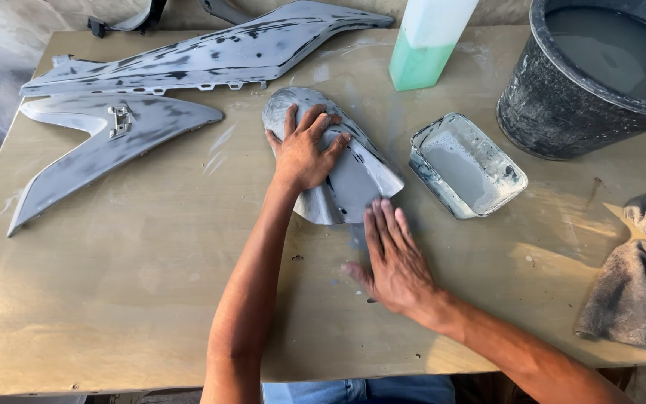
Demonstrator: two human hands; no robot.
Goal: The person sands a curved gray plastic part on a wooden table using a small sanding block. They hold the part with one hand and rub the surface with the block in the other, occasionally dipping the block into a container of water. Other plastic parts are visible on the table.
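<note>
Grey fender (353, 176) lengthwise from far-left to near-right

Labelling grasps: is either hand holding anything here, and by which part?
Nothing is gripped. The left hand presses flat on the upper middle of the curved grey sanded fender panel; the right hand lies flat on the table, fingertips at the panel's lower edge.

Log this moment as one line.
left hand: flat on fender | right hand: flat on table, fingertips at fender edge | tray: beside fender
</note>
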